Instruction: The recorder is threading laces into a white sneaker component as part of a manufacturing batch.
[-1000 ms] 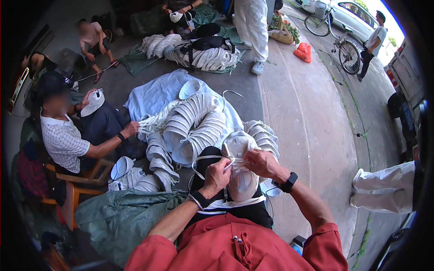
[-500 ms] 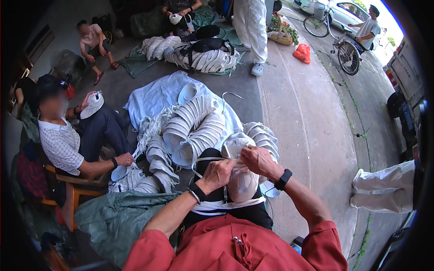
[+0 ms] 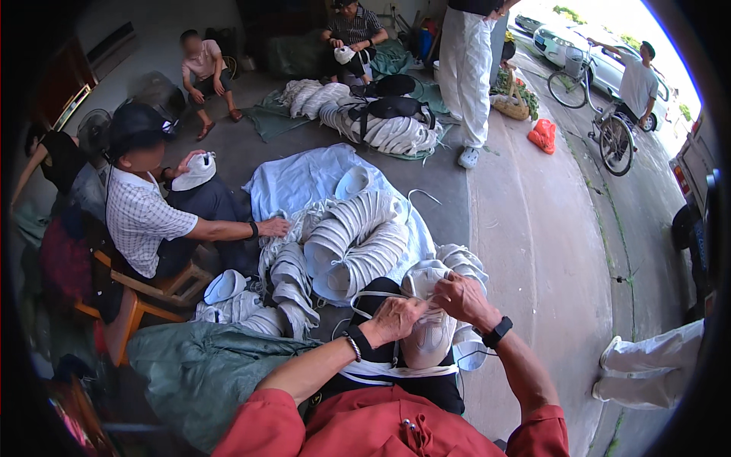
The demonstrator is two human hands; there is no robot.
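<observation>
Evidently, bare fingers were busy over a white shoe upper (image 3: pixel 428 346) of smooth-looking material, its rounded end toward the body; it sat on the lap, over dark trousers, in front of a soft red cloth shirt (image 3: pixel 343 426). The left hand (image 3: pixel 394 318) had its fingers curled tight around a thin white lace (image 3: pixel 365 294), which looped out slackly beside the knuckles. The right hand (image 3: pixel 464 297) lay bent over the upper's middle, fingertips pointing inward and downward; what they pinched, if anything, could not be told. Flat white strips (image 3: pixel 403 373) crossed the lap just below.

Beyond the knees, more white uppers (image 3: pixel 373 260) were nested into thick, ribbed, curving rows (rather like stacked cups bent into an arch), resting on a wrinkled pale-blue cloth sheet (image 3: pixel 289 179). A creased green sheet (image 3: pixel 198 373) spread at the left, near an angular brown wooden chair (image 3: pixel 126 327). Beside it sat a co-worker in a checked shirt (image 3: pixel 145 217), one hand at another white upper (image 3: pixel 196 171) on the knee.
</observation>
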